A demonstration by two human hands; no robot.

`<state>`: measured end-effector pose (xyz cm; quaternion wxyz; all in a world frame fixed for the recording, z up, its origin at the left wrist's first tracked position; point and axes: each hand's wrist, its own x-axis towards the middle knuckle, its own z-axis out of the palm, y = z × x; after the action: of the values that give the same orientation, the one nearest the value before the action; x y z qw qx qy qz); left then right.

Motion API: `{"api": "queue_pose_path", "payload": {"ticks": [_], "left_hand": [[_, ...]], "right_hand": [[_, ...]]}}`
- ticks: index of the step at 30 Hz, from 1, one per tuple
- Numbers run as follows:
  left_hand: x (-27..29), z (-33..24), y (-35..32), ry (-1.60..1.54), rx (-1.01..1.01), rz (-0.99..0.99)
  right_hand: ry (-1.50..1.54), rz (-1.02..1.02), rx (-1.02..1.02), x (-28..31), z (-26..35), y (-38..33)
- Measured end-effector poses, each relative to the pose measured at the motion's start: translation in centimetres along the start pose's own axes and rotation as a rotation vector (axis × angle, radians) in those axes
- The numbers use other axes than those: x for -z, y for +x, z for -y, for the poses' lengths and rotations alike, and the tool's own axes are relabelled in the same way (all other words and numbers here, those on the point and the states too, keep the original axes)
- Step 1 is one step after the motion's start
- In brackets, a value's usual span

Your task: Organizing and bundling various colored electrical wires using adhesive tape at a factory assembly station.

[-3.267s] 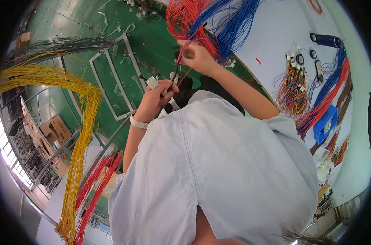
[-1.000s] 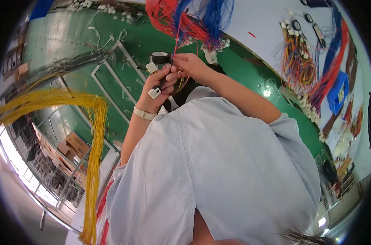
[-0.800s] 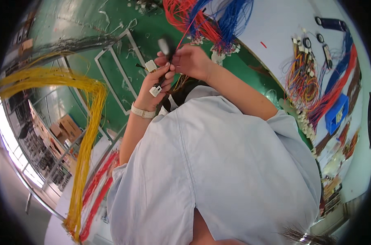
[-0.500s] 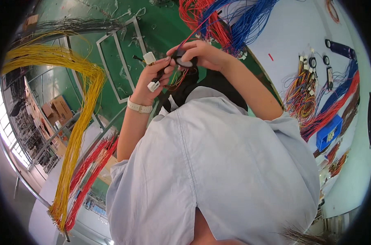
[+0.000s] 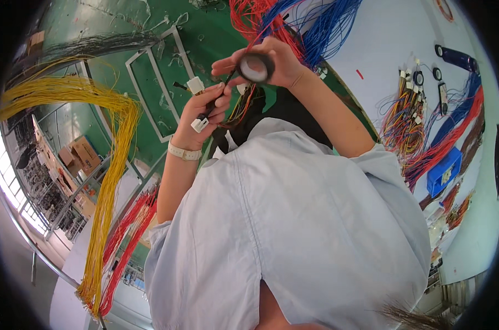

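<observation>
Left grip [image 5: 195, 113] clasps wired white connectors [image 5: 195, 85]; right grip [image 5: 285, 63] holds the black tape roll [image 5: 268, 67], just swung toward one o'clock — so a dark strip [image 5: 231, 78], seemingly tape, stretches between.

Head-worn fisheye, facing down: shirt [image 5: 315, 220] nearest, left hand [image 5: 204, 108] and right hand [image 5: 285, 61] just beyond, table [image 5: 378, 58] edge upper right.

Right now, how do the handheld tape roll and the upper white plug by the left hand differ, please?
The tape roll looks larger, dark-edged and round; the white plug smaller and boxy. The tape roll is at the right hand, the white plug at the left hand. Both are off the table.
</observation>
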<state>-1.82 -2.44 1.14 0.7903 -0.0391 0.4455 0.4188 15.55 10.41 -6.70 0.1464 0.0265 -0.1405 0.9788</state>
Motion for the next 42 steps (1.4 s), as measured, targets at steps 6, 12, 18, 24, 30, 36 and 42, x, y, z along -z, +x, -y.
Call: {"api": "queue_pose_path", "payload": {"ticks": [6, 12, 18, 24, 30, 36, 42], "left_hand": [[-0.2, -0.7, 0.1, 0.07, -0.009, -0.034], [-3.2, -2.0, 0.4, 0.581, -0.088, -0.27], [-2.7, -1.9, 2.1, 0.661, -0.143, -0.127], [-3.1, -0.4, 3.0, 0.179, 0.121, 0.026], [-2.3, -0.2, 2.7, 0.19, 0.143, 0.029], [-1.7, -0.4, 3.0, 0.16, 0.113, 0.033], [-2.9, 0.5, 3.1, 0.256, 0.177, 0.004]], "right_hand": [[-0.32, -0.25, -0.2, -1.2, 2.0, -1.4], [-0.475, -0.353, -0.248, -1.8, 2.4, -1.6], [-0.729, -0.305, -0.118, -0.6, 2.4, -2.3], [-0.908, -0.496, 0.413, 3.1, -0.6, -1.5], [-0.115, -0.319, 0.12, 1.2, 1.4, -2.2], [-0.332, -0.31, -0.08, 0.8, 2.3, -4.6], [-0.916, -0.438, 0.194, 3.6, 0.9, -4.4]]}}
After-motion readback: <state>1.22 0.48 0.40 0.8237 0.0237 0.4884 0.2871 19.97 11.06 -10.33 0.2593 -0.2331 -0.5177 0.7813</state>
